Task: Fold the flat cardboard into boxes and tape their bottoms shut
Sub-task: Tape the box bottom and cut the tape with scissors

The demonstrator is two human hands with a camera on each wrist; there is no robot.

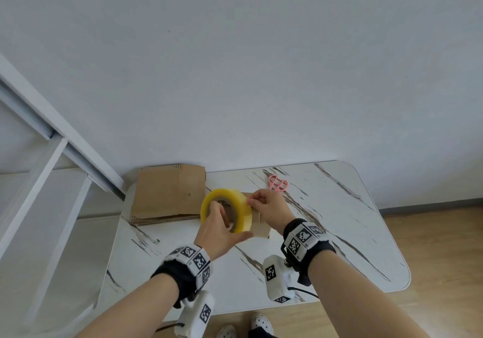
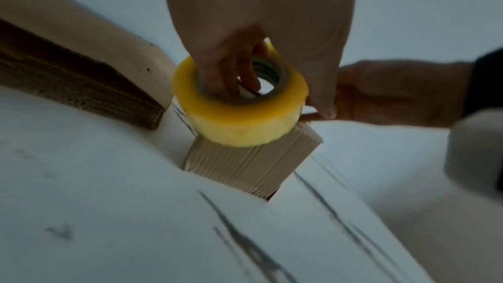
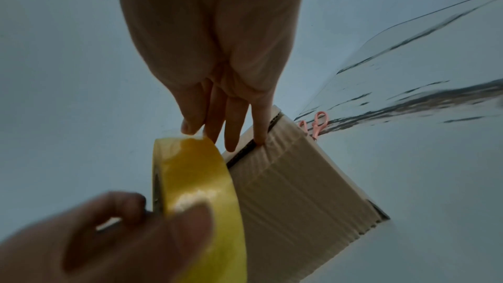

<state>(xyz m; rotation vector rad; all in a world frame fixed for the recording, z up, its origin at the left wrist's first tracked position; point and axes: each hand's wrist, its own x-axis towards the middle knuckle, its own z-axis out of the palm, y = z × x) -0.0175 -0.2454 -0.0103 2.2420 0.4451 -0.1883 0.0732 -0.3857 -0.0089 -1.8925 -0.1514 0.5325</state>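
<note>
My left hand [image 1: 219, 229] grips a yellow roll of tape [image 1: 236, 207], fingers through its core [image 2: 236, 79] and thumb on the outer rim [image 3: 187, 221]. The roll [image 2: 239, 115] hangs just above a small folded cardboard box [image 2: 245, 167] standing on the marble table. My right hand [image 1: 266, 207] pinches the loose tape end [image 3: 190, 132] at the roll's top edge, thumb against forefinger. Its little finger touches the box's flap seam [image 3: 258, 141]. The box [image 1: 261, 226] is mostly hidden behind the roll and both hands in the head view.
A stack of flat cardboard [image 1: 167, 194] lies at the table's back left, against the wall. Pink scissors [image 1: 278, 183] lie behind the box to the right. The white marble table [image 1: 339, 233] ends at the right and front; a white frame [image 1: 39, 154] stands left.
</note>
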